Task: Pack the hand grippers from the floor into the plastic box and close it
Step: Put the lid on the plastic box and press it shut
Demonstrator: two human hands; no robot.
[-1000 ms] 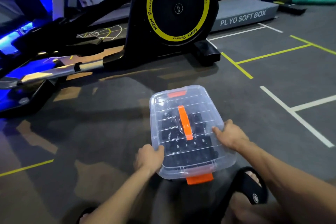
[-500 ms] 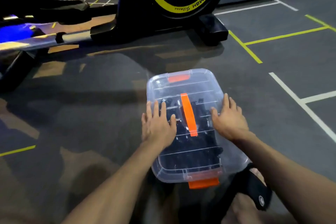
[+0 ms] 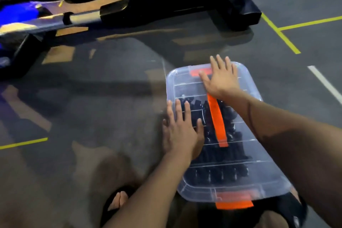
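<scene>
Plastic box lidded, black hand grippers inside, left hand and right hand flat on lid, fingers spread.

Clear plastic box lying flat on the grey floor, long axis running away from the viewer, near end just above the feet. Transparent ribbed lid seated on top. Orange handle strip lying lengthwise along the lid's middle. Orange latch at the far end, another orange latch at the near end. Black hand grippers heaped inside, seen through the lid, individual shapes hard to tell.
</scene>
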